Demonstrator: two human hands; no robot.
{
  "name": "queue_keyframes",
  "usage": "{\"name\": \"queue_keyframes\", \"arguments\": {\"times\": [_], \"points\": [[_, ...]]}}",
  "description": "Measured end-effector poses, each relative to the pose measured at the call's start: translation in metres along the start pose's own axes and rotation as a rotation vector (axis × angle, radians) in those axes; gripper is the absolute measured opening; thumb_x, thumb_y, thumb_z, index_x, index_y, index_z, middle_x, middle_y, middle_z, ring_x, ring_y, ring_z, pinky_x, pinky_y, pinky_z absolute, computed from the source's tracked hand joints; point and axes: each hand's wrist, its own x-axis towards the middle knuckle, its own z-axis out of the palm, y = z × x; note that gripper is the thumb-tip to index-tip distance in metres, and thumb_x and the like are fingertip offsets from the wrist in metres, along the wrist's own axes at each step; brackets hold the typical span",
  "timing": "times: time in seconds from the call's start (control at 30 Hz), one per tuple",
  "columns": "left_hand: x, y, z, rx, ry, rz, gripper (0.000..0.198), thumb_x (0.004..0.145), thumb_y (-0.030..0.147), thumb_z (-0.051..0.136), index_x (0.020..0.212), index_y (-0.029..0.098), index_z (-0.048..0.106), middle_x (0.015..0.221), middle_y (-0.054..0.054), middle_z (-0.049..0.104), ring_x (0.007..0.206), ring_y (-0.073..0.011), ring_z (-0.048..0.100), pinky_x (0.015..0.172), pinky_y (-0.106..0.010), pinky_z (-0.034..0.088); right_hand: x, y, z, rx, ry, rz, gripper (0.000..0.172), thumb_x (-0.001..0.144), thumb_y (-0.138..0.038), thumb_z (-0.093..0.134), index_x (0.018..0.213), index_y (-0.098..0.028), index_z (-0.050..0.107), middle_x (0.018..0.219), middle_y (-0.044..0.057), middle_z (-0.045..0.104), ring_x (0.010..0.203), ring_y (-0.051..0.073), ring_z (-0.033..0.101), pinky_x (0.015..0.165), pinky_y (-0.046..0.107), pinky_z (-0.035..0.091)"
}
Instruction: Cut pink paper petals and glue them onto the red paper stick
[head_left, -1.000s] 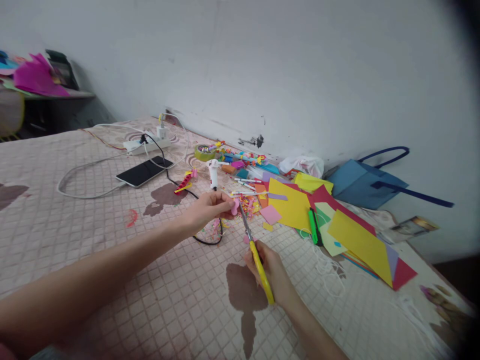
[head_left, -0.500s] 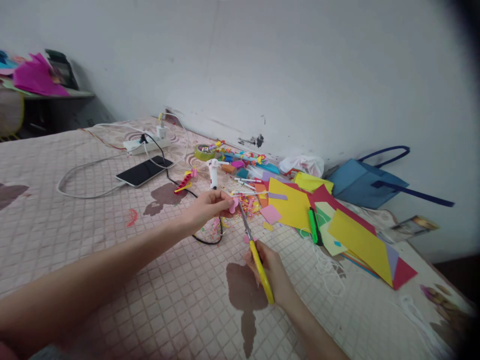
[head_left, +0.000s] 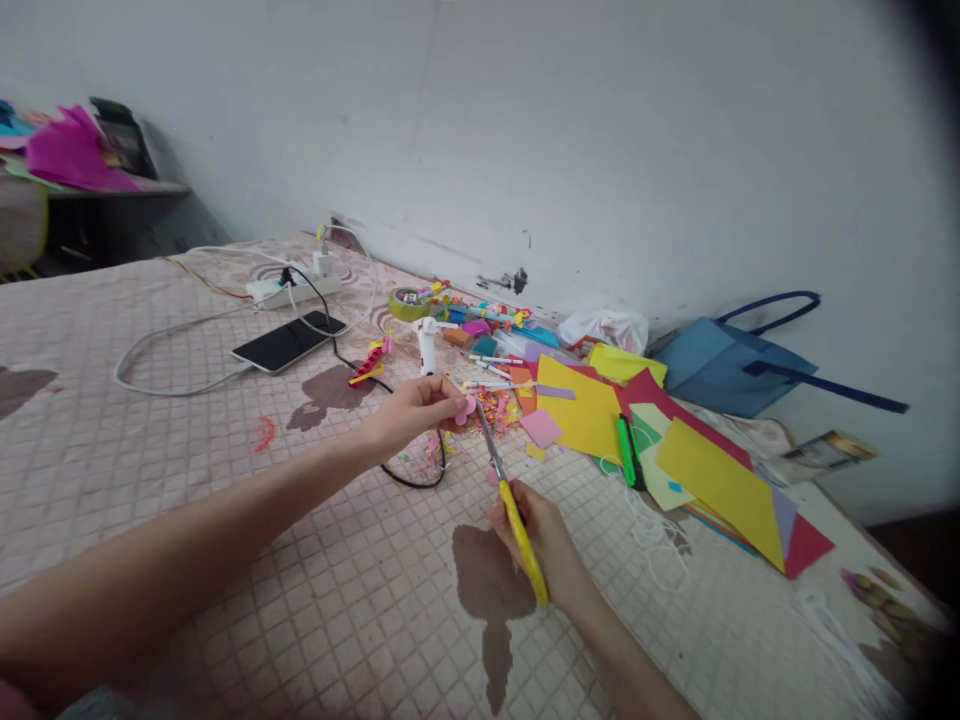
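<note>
My left hand pinches a small pink paper piece between thumb and fingertips, above the table. My right hand is wrapped round the yellow handles of a pair of scissors. Their metal blades point up and away, and the tips are right beside the pink piece; whether they touch it I cannot tell. Behind and below lie small paper scraps in many colours. A white glue gun stands just beyond my left hand, its black cord curving under the wrist.
Coloured paper sheets lie to the right with a green cutter and white string. Further right is a blue bag against the wall. On the left are a phone and a power strip with trailing cables.
The pink paper piece has turned a little in my left fingers and shifted slightly left of the scissor tips. My right hand keeps its place with the scissors.
</note>
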Motion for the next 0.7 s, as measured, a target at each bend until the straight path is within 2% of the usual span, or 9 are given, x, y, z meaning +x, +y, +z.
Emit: {"name": "queue_keyframes", "arguments": {"times": [0.13,0.3,0.53,0.7], "points": [[0.0,0.001,-0.002,0.01,-0.029,0.006,0.018,0.074,0.027,0.066,0.069,0.012,0.056,0.069,-0.001,0.062,0.069,-0.0093,0.059,0.072,-0.025,0.048,0.0,0.001,0.0,0.03,0.003,-0.005,0.021,0.078,-0.035,0.053,0.065,-0.019,0.045,0.053,-0.005,0.043,0.046,0.009,0.04,0.043,0.019,0.033],[0.001,0.006,-0.005,0.027,-0.086,-0.005,0.018,0.075,0.027,0.066,0.07,0.012,0.056,0.07,-0.001,0.063,0.066,-0.0084,0.058,0.069,-0.024,0.047,0.0,0.001,0.001,0.114,-0.024,0.053,0.027,0.075,-0.042,0.056,0.063,-0.021,0.044,0.047,-0.006,0.041,0.037,0.008,0.037,0.035,0.019,0.03],[0.003,0.012,-0.014,0.05,-0.152,-0.043,0.017,0.074,0.025,0.066,0.072,0.012,0.056,0.072,-0.003,0.065,0.066,-0.0089,0.06,0.066,-0.023,0.048,-0.003,-0.01,-0.003,0.217,-0.172,0.149,0.033,0.078,-0.047,0.05,0.063,-0.021,0.037,0.041,-0.01,0.035,0.029,0.005,0.032,0.028,0.015,0.026],[0.004,0.013,-0.02,0.048,-0.23,-0.039,0.018,0.075,0.026,0.066,0.072,0.012,0.055,0.075,-0.005,0.066,0.068,-0.0107,0.062,0.065,-0.024,0.049,-0.003,-0.012,-0.005,0.242,-0.208,0.175,0.039,0.075,-0.056,0.05,0.063,-0.021,0.037,0.04,-0.01,0.035,0.027,0.004,0.032,0.027,0.014,0.027]]}}
